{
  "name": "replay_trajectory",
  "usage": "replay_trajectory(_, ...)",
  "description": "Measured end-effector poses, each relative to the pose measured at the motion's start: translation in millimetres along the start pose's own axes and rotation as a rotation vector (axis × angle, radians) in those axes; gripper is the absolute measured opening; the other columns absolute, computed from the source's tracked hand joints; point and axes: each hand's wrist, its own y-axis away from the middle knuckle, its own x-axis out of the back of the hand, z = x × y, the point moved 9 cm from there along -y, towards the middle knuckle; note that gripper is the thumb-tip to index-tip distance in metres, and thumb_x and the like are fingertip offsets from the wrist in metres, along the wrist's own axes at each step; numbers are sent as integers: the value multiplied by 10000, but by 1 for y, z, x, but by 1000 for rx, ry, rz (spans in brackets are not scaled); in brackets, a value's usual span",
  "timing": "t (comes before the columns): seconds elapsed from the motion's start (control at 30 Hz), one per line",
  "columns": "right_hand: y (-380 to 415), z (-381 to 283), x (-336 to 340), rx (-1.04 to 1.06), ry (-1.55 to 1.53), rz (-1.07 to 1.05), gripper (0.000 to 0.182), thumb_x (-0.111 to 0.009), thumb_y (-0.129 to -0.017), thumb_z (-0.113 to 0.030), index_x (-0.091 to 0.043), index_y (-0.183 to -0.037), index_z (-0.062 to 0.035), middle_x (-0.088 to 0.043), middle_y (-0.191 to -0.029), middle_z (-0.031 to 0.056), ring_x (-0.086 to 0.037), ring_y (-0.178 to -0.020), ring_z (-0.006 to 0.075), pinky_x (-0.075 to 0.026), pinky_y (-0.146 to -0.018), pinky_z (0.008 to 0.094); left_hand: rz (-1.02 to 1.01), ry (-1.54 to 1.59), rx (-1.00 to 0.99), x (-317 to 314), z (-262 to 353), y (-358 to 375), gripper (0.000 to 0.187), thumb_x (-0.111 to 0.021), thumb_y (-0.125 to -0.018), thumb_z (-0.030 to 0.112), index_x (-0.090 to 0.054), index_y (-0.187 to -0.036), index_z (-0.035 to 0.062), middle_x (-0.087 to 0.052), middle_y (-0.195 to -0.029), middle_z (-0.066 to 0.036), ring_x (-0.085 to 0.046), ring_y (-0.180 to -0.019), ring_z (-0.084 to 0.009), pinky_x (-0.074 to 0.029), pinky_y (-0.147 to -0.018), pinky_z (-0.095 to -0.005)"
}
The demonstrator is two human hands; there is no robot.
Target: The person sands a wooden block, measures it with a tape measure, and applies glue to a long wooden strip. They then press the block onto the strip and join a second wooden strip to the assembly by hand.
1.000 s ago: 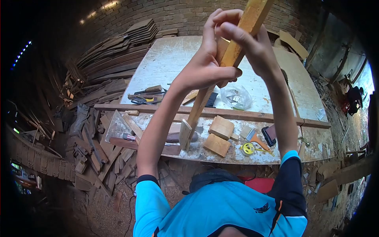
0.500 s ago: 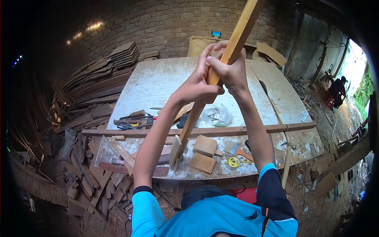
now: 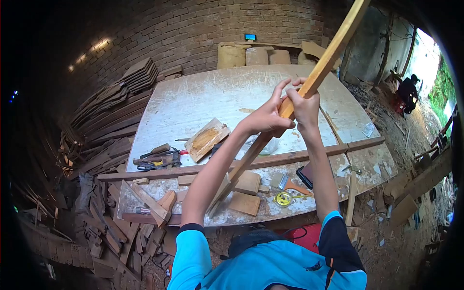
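Observation:
A long wooden strip (image 3: 333, 55) slants from the upper right down to the front of the worktable (image 3: 193, 94). My left hand (image 3: 265, 117) grips it from the left near its middle, thumb across the near side and some fingers stretched. Close beside it, my right hand (image 3: 307, 113) holds the strip from the right. The strip's lower end is beside a light wooden block (image 3: 247, 182), partly behind my left forearm. A second wooden block (image 3: 244, 203) sits just in front of that one. Below my hands, a plastic bag (image 3: 263, 146) is mostly hidden.
A yellow tape measure (image 3: 283, 198), paintbrush (image 3: 291, 184) and hammer (image 3: 353, 175) rest along the front. Hand tools (image 3: 157, 159) and a stained board (image 3: 208, 140) lie left. A long rail (image 3: 241, 164) crosses the table. Stacked planks (image 3: 113, 106) stand left; a person (image 3: 408, 92) sits far right.
The strip leans further right, its upper end swung rightward. Both hands have moved right and slightly down with it. The stained board, earlier mostly hidden by my arm, now shows.

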Motion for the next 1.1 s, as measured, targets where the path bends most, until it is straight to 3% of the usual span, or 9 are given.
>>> replay_trajectory(0.07,-4,18,19,-44,4,36,181,-567,-706,-16,-487,-868,-11,-551,-714,95,-610,-614,170,-491,-547,292,-20,1,77,-7,-17,-10,1023,-634,-640,5,4,-1425,156,-407,-1218,-191,-525,-681,-118,-456,-553,-249)
replay_trajectory(0.2,-11,60,56,-89,53,126,193,-562,-696,-6,-474,-868,-15,-541,-704,89,-590,-586,171,-466,-525,288,10,-164,267,-10,-71,-27,834,-625,-680,83,-173,-1381,101,-546,-894,-108,-520,-574,-113,-445,-493,-259)
replay_trajectory(0.23,-16,69,67,4,141,157,212,-560,-707,19,-461,-888,-27,-522,-692,68,-574,-564,160,-462,-503,286,81,-225,390,-12,-76,-22,655,-624,-699,163,-335,-1268,16,-544,-734,-49,-521,-585,-108,-443,-503,-253)
replay_trajectory(0.33,-14,120,80,-260,-32,202,228,-552,-704,22,-446,-899,-29,-502,-695,66,-568,-562,165,-462,-511,294,358,-837,353,-5,-117,-27,426,-632,-708,221,-489,-969,-84,-611,-787,-251,-633,-702,-365,-497,-623,-420)
replay_trajectory(0.43,-14,158,93,-345,-15,271,231,-544,-696,23,-435,-896,-13,-507,-709,97,-574,-561,188,-464,-513,300,333,-715,461,3,-146,-36,404,-629,-716,213,-502,-945,-95,-590,-828,-325,-598,-802,-453,-480,-703,-478)
replay_trajectory(0.67,1,253,116,-505,35,248,244,-548,-682,23,-444,-902,8,-520,-703,105,-581,-579,195,-464,-533,297,279,-725,555,11,-220,-29,388,-605,-678,148,-524,-957,-109,-603,-825,-317,-609,-805,-435,-490,-736,-459)
replay_trajectory(0.83,12,296,150,-592,9,360,151,-601,-695,-48,-494,-786,9,-536,-705,82,-596,-645,186,-462,-558,276,194,-480,503,11,-248,-27,640,-733,-660,392,-504,-1042,-68,-593,-945,-263,-598,-872,-310,-460,-762,-383)
replay_trajectory(0.93,13,316,189,-747,105,372,220,-634,-720,-122,-570,-830,58,-593,-783,110,-611,-683,200,-483,-582,290,391,-590,517,44,-249,-20,600,-733,-681,387,-501,-1018,-52,-599,-922,-242,-594,-850,-278,-460,-734,-376)
replay_trajectory(1.1,38,340,239,-845,530,303,346,-667,-699,-178,-606,-899,97,-631,-815,211,-629,-813,315,-481,-701,367,546,-731,498,93,-266,-3,411,-667,-747,236,-480,-970,-54,-596,-855,-279,-605,-835,-401,-462,-707,-431)
